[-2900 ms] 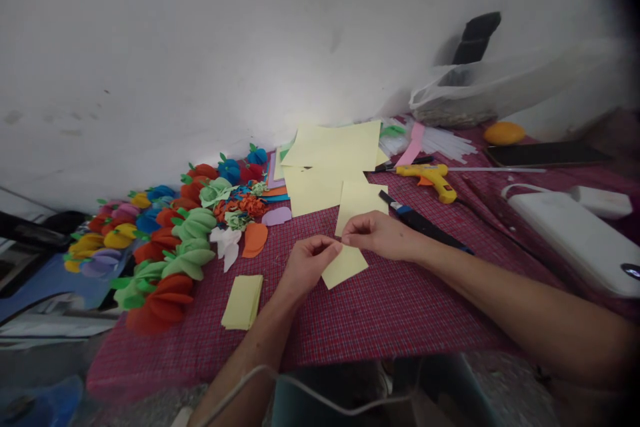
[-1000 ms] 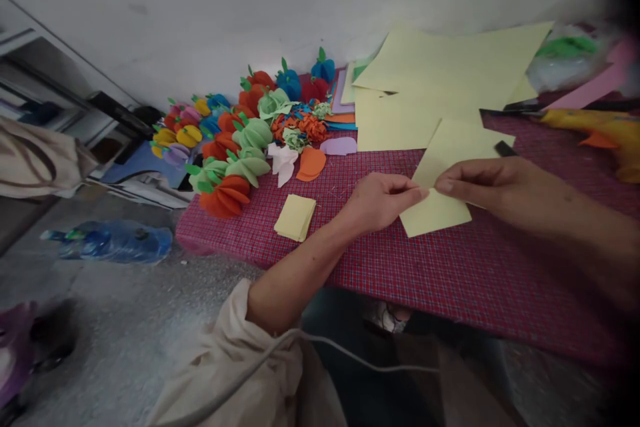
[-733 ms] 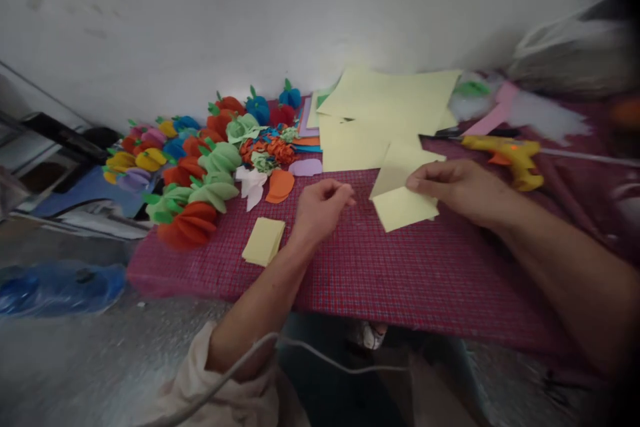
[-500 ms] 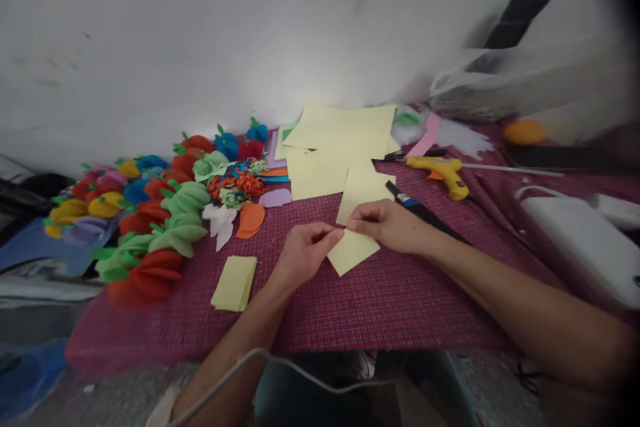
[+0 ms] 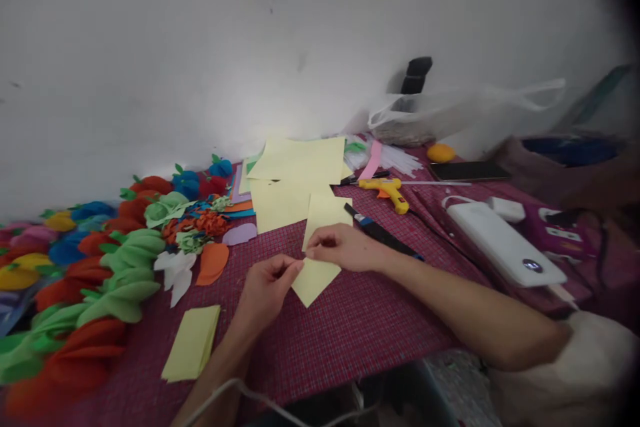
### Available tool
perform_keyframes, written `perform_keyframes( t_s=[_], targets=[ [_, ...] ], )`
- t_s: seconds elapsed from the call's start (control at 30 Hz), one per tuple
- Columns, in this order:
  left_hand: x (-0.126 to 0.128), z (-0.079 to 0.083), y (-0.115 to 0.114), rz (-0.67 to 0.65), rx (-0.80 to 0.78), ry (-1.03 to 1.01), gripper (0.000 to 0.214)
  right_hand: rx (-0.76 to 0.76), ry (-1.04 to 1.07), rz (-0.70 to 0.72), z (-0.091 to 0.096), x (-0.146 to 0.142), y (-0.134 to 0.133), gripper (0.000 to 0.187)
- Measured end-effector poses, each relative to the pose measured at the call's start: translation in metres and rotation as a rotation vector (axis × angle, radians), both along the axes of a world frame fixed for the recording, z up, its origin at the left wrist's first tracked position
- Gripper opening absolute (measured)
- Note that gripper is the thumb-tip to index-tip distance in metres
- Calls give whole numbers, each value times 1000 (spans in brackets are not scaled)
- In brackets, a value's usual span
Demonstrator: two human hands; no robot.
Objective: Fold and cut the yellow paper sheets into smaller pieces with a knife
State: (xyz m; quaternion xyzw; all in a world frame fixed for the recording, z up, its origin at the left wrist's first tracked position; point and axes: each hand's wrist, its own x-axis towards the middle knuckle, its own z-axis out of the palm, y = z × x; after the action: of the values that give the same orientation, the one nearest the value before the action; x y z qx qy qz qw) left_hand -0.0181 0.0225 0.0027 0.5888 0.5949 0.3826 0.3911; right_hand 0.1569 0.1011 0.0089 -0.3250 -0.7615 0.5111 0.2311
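Note:
A small piece of pale yellow paper (image 5: 314, 285) is held near the middle of the table. My left hand (image 5: 269, 287) pinches its left corner between thumb and finger. At its upper edge, my right hand (image 5: 345, 247) is closed on it, fingertips bent down. Just behind the right hand lies a yellow paper strip (image 5: 327, 208), and larger yellow sheets (image 5: 285, 203) spread out beyond it. A stack of cut yellow paper pieces (image 5: 191, 343) rests left of my left forearm. Beside my right hand is a black-handled cutter (image 5: 385, 233).
Colourful paper pumpkins (image 5: 120, 267) crowd the left side, with paper scraps (image 5: 205, 223) beside them. To the right are a yellow glue gun (image 5: 387, 191), a white power bank (image 5: 505, 243) and a dark phone (image 5: 470, 171). A white cable (image 5: 265, 400) hangs in front.
The camera has turned to the right, so the table's things sit further left and lower in view. Both hands keep hold of the same paper, with little visible movement.

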Motion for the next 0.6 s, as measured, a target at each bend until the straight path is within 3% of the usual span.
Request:
perform_keyframes(
  t_s=[0.13,0.3,0.47,0.6],
  targets=[
    [4,5,-1,-52,1,29,23,73,-57,1,-9,-7,-7,16],
    [4,4,-1,-122,-27,79,25,94,-85,20,-6,-4,-8,14],
    [-2,1,0,-75,-14,67,25,1,-18,-32,-2,6,9,12],
    [-3,1,1,-64,1,68,25,-81,76,-72,-2,7,13,21]
  ],
)
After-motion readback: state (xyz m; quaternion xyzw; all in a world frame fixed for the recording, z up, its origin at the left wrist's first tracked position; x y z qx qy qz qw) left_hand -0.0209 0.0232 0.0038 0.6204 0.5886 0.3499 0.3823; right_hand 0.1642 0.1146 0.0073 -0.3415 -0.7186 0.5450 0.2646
